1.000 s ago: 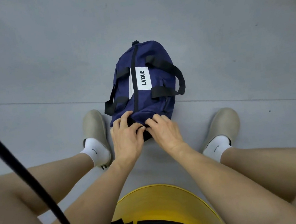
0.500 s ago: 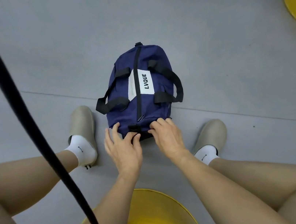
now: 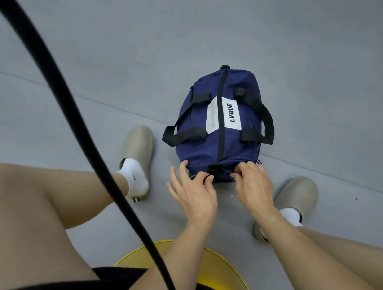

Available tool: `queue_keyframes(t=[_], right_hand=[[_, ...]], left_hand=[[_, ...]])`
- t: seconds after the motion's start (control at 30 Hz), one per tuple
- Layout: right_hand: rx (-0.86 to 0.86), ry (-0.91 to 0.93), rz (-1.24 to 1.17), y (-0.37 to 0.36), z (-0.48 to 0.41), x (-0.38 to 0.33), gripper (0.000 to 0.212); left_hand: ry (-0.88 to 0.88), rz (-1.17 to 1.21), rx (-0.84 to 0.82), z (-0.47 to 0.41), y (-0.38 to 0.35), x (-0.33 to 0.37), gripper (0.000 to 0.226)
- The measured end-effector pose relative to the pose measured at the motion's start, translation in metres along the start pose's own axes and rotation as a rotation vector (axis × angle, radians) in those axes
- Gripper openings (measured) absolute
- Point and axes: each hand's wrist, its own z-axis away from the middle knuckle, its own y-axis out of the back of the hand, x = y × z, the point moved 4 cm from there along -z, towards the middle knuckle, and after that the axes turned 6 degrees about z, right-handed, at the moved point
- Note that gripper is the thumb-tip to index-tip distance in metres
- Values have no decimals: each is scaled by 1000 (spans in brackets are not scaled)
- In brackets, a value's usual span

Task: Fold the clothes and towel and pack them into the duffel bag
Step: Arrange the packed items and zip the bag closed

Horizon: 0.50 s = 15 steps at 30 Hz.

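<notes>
One duffel bag (image 3: 196,149) is counted, fitted with two black carry handles (image 3: 179,135) (image 3: 262,119). Two hands are seen, a left hand (image 3: 194,194) and a right hand (image 3: 253,185), along with two beige slippers (image 3: 138,143) (image 3: 297,193) and two white socks (image 3: 134,175) (image 3: 291,215). One yellow stool (image 3: 219,272) and one black cable (image 3: 66,94) are also counted.

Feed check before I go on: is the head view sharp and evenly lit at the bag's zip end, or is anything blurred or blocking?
Head view: light is soft and even, with no glare. The duffel bag is sharp and its LVQUE label is readable. The fingertips of the left hand and right hand are slightly soft. An out-of-focus black cable crosses the left side, clear of the bag. The top right corner is blurred.
</notes>
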Motion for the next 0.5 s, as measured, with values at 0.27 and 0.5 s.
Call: queue_keyframes(t=[0.27,0.5], right_hand=[[32,-11,19,5,5,11,12],[-6,-116,-19,11,0,28,12]], left_hand=[[129,97,-46,-3,2,-17,12],[453,167,-302,-24,6,-54,21]])
